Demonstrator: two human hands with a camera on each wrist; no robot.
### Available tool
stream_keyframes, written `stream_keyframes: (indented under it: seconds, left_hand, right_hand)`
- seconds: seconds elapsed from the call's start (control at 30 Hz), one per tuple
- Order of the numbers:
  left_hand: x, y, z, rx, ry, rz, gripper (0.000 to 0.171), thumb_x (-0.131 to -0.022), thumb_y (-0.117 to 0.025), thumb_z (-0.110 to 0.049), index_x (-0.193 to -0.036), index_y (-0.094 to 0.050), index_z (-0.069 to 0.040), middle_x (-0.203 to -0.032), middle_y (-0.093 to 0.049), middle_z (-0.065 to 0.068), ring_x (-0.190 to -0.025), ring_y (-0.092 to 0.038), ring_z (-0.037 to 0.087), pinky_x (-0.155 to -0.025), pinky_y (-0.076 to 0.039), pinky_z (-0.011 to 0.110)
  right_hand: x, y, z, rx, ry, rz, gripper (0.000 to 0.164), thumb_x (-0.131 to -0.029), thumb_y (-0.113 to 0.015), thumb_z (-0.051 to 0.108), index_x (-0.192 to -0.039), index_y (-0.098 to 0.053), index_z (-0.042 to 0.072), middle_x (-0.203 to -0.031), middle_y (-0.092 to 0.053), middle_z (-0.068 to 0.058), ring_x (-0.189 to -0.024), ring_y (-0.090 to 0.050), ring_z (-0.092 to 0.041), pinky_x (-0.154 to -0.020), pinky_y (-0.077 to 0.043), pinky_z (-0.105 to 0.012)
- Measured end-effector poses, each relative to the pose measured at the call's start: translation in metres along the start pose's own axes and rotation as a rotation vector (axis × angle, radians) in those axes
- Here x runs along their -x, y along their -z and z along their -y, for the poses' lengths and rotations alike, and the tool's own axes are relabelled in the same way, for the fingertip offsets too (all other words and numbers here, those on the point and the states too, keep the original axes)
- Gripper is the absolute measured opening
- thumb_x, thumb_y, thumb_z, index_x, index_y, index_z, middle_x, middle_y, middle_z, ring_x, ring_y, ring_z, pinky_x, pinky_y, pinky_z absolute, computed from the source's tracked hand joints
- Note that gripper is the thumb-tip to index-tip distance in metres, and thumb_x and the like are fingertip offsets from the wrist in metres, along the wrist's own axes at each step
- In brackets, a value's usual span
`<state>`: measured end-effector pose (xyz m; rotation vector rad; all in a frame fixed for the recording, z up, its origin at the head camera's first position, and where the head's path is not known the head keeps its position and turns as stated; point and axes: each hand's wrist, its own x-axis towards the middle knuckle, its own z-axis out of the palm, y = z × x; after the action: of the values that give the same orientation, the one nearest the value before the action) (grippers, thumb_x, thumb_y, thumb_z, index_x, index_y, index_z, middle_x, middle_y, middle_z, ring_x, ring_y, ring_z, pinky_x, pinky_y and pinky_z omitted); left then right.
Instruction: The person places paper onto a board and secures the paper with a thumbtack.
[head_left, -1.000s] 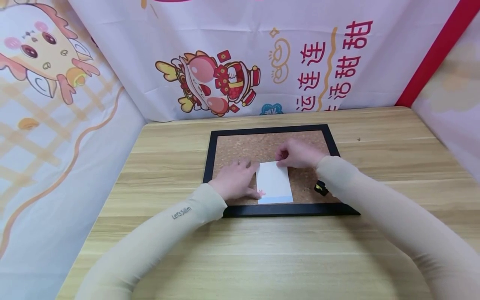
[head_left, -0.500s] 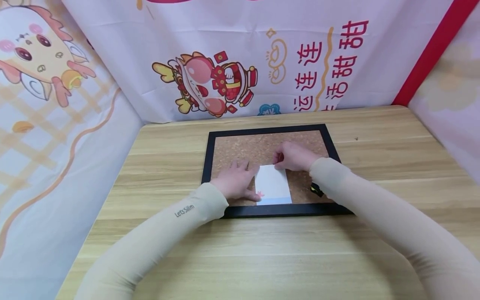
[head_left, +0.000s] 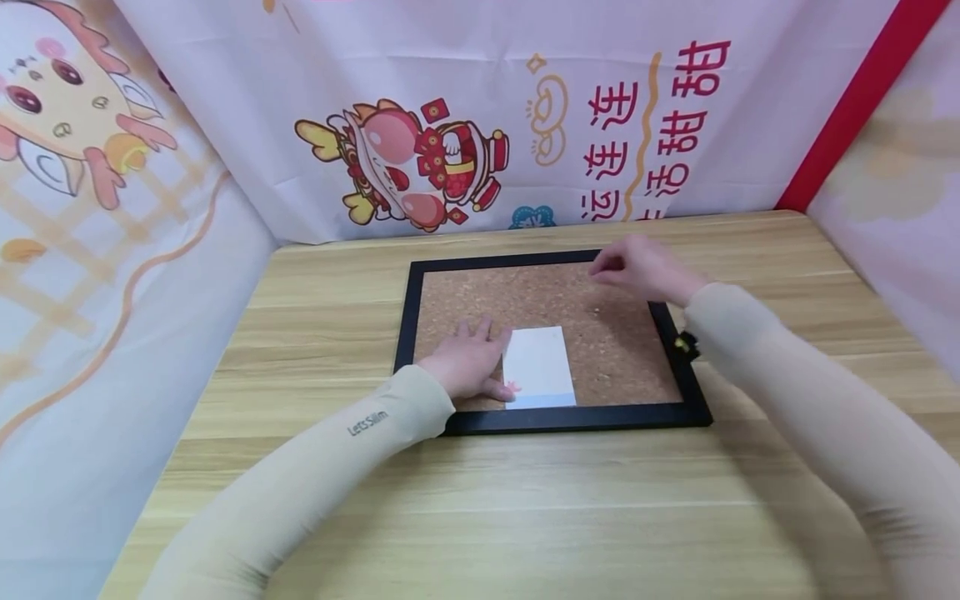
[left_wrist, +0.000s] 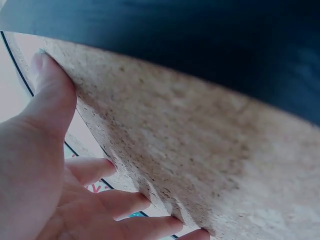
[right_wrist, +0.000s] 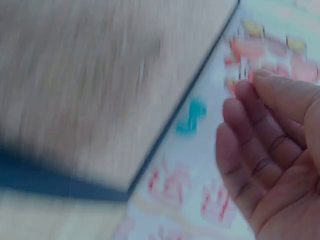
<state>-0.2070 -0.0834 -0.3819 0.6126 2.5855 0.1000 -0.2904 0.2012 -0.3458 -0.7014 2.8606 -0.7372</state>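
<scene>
On the cork board (head_left: 487, 292) lies a white card (head_left: 536, 367) with a pale blue strip and a small pink figure along its near edge. My left hand (head_left: 468, 362) rests spread over the board, its thumb on the card's lower left corner. In the left wrist view, the fingertips (left_wrist: 135, 200) of that hand touch the cork. Above the board's far right corner is my right hand (head_left: 637, 267), off the card. Its thumb (right_wrist: 282, 90) meets the index fingertip in the right wrist view; I cannot tell whether something tiny sits between them.
A black frame (head_left: 577, 419) borders the cork. A small white speck (head_left: 596, 310) shows on the cork right of the card. The wooden table (head_left: 525, 517) ends at a printed cloth wall (head_left: 465, 67), with more cloth at both sides.
My right hand has left the card's top right corner, rising and moving right to the board's far right. My left hand keeps its hold on the card's corner.
</scene>
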Motion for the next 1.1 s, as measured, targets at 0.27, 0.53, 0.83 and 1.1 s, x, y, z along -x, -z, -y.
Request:
stream_keyframes:
  seconds: [0.27, 0.53, 0.83, 1.1]
  left_hand:
    - [-0.002, -0.001, 0.001, 0.000, -0.010, -0.010, 0.101, -0.085, -0.066, -0.058, -0.160, -0.014, -0.014, -0.164, -0.004, 0.020, -0.144, -0.006, 0.052, -0.113, -0.020, 0.059]
    - [0.000, -0.004, 0.003, 0.032, -0.017, -0.017, 0.099, -0.087, -0.066, -0.057, -0.160, -0.014, -0.015, -0.164, -0.002, 0.018, -0.145, -0.004, 0.051, -0.113, -0.018, 0.060]
    - [0.000, -0.005, 0.004, 0.026, -0.002, -0.014, 0.099, -0.087, -0.065, -0.057, -0.160, -0.014, -0.015, -0.164, -0.002, 0.018, -0.144, -0.005, 0.052, -0.112, -0.019, 0.062]
    - [-0.001, -0.004, 0.002, 0.025, 0.003, -0.012, 0.100, -0.086, -0.066, -0.057, -0.160, -0.015, -0.014, -0.164, -0.003, 0.020, -0.144, -0.005, 0.053, -0.112, -0.020, 0.063]
  right_hand:
    - [0.029, 0.056, -0.081, 0.074, -0.092, -0.142, 0.018, -0.093, -0.071, 0.016, -0.103, -0.076, 0.002, -0.098, -0.073, -0.015, -0.078, -0.064, -0.024, -0.061, -0.047, -0.030]
    - [0.043, 0.064, -0.148, 0.109, -0.220, -0.040, 0.025, -0.094, -0.070, 0.018, -0.109, -0.073, -0.001, -0.100, -0.071, -0.020, -0.086, -0.061, -0.032, -0.081, -0.048, -0.052]
    - [0.039, 0.048, -0.179, 0.128, -0.183, 0.002, 0.016, -0.090, -0.074, 0.012, -0.099, -0.075, -0.001, -0.095, -0.072, -0.017, -0.089, -0.063, -0.033, -0.084, -0.047, -0.054]
    - [0.033, 0.040, -0.183, 0.041, -0.283, 0.023, 0.022, -0.089, -0.076, 0.018, -0.103, -0.075, 0.001, -0.102, -0.071, -0.019, -0.098, -0.060, -0.035, -0.090, -0.043, -0.057]
